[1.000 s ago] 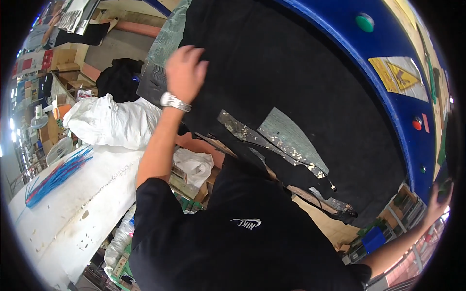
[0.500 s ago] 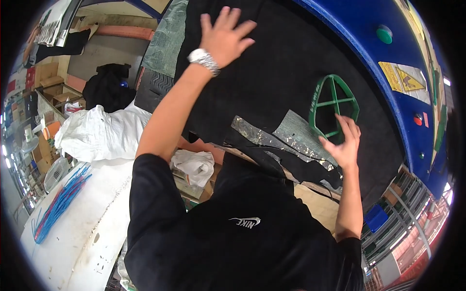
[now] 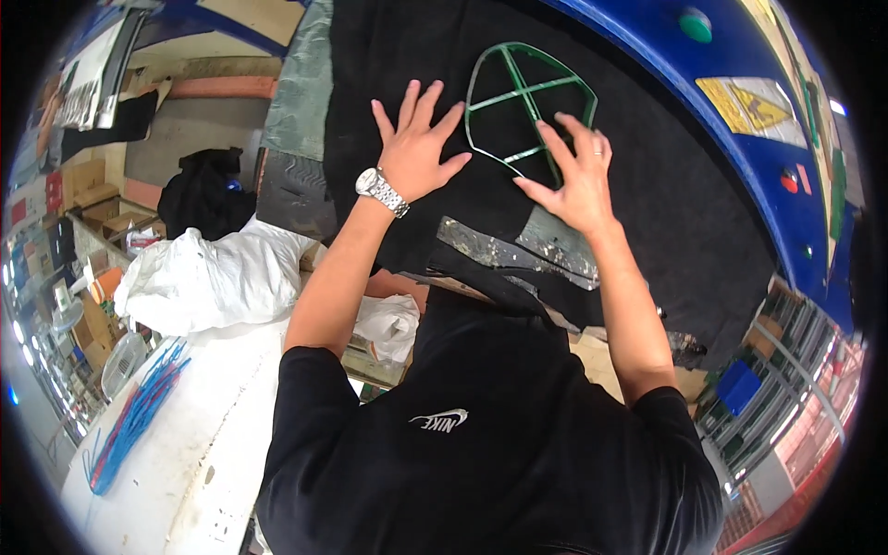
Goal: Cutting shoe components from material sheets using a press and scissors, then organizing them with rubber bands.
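Observation:
A green metal cutting die (image 3: 525, 90), a rounded frame with crossing bars inside, is at the black sheet material (image 3: 398, 46). My right hand (image 3: 581, 180) grips its near right side, fingers bent over the rim and a bar, thumb at the near edge. Whether the die fully touches the sheet is hard to tell. To the left, my left hand (image 3: 416, 153) lies on the sheet with its fingers spread, holding nothing, close to the die's left edge. Grey, scuffed board pieces (image 3: 499, 252) lie nearer to me, below my right hand.
A blue machine frame (image 3: 740, 176) with a green button (image 3: 696, 26) and a red button (image 3: 789, 179) curves along the far right. White sacking (image 3: 208, 282) rests on a white table (image 3: 222, 407) at left, beside blue cords (image 3: 139, 416). A fan (image 3: 123, 363) stands beyond.
My right hand has carried the cutting die left and farther from me, and it now sits flatter. My left hand has come nearer to me. The view has shifted slightly.

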The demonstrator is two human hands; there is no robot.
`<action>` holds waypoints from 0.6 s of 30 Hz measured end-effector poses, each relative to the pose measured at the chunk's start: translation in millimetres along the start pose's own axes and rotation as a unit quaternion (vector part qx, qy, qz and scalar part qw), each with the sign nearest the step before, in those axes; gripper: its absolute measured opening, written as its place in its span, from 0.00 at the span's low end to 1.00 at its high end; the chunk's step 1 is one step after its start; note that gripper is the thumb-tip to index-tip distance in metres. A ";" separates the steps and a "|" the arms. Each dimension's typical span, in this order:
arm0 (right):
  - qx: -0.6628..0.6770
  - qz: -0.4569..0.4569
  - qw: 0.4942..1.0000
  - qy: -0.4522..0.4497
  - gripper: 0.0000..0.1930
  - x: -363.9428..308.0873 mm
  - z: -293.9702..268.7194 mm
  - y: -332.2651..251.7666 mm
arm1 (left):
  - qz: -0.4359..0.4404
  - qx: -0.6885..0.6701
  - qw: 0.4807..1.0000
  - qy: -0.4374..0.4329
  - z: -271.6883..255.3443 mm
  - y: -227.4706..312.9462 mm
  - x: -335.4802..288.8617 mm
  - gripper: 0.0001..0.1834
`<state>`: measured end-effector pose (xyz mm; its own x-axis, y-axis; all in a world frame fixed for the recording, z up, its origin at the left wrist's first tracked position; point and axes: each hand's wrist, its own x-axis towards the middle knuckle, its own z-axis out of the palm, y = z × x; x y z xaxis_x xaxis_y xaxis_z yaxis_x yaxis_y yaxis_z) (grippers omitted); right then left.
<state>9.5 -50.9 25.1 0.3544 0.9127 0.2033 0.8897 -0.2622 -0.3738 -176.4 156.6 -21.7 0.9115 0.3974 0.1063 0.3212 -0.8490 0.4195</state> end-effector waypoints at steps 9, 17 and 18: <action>0.083 0.096 0.990 -0.066 0.27 -51.4 -11.3 67.2 | -0.020 0.011 0.999 0.048 14.7 12.1 -3.3 0.42; 0.158 0.082 0.983 -0.034 0.26 -26.9 14.1 75.1 | -0.030 0.006 0.997 0.076 20.0 18.7 -16.2 0.36; 0.162 0.074 0.983 -0.042 0.25 -27.4 12.5 76.8 | -0.029 0.009 0.997 0.076 20.4 21.3 -20.2 0.36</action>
<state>64.5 -92.1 -20.5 0.4362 0.8983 0.0534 0.6860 -0.2936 -0.6658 -182.8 123.3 -33.3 0.8426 0.4924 0.2181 0.3775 -0.8289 0.4127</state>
